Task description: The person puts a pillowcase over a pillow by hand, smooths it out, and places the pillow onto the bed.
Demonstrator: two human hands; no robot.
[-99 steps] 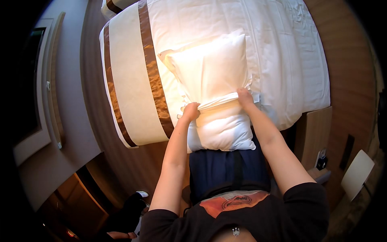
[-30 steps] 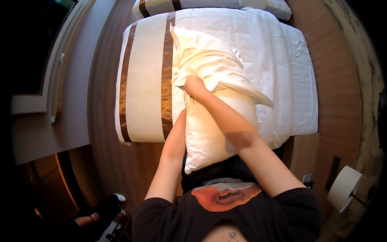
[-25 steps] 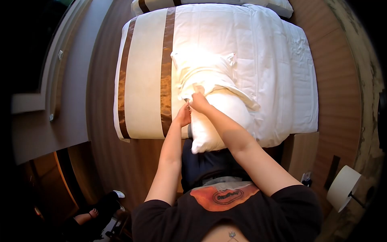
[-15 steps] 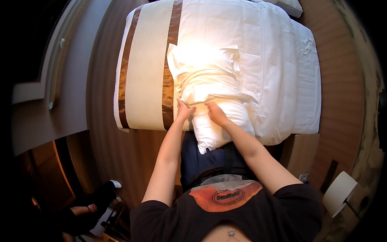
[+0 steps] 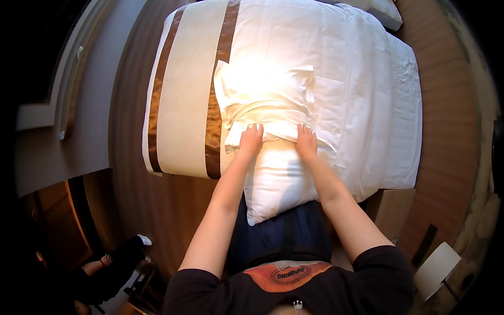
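Observation:
A white pillow (image 5: 278, 181) lies at the near side of the bed, its bare near end against my body. Its far part is inside a white pillowcase (image 5: 273, 107), which is wrinkled and bunched around the opening. My left hand (image 5: 251, 140) grips the left part of the pillowcase's hem, fingers over the cloth. On the right part of the same hem, my right hand (image 5: 306, 142) holds the cloth in the same way. Both thumbs are mostly hidden.
The bed (image 5: 367, 105) has white bedding and a beige runner (image 5: 186, 94) with brown bands. Another pillow (image 5: 383, 11) is at the far right. A nightstand (image 5: 391, 210) and lamp (image 5: 437, 270) stand at right; a seated person (image 5: 113, 273) is lower left.
My hands have moved onto the pillowcase hem, the right one shifting to the right. More of the pillow's near end shows, lying closer to my body.

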